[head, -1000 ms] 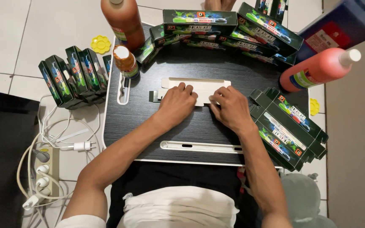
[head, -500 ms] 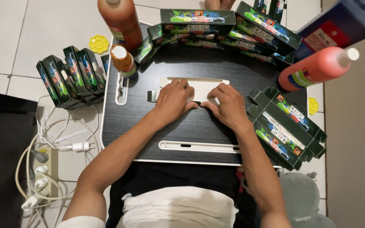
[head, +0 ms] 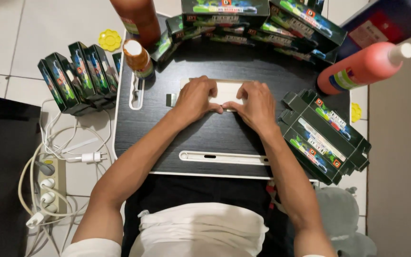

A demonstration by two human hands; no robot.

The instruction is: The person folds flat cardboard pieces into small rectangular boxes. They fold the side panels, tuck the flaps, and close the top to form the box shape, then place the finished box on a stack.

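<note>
Both hands pressing pale flat card (head: 225, 91) at back-middle of black lap desk (head: 167, 138).
Shifted closer together since earlier frames; left hand (head: 197, 99) and right hand (head: 257, 104) fingers together, fingertips pinching card's near edge, likely mid-fold. Dark green cartons (head: 324, 138) just right.

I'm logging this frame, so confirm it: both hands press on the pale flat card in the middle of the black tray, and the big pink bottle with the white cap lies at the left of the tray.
One detail is wrong. The head view shows the pink bottle lying at the right of the black tray, not the left. Both the left hand and the right hand do press on the pale flat card in the middle.
</note>
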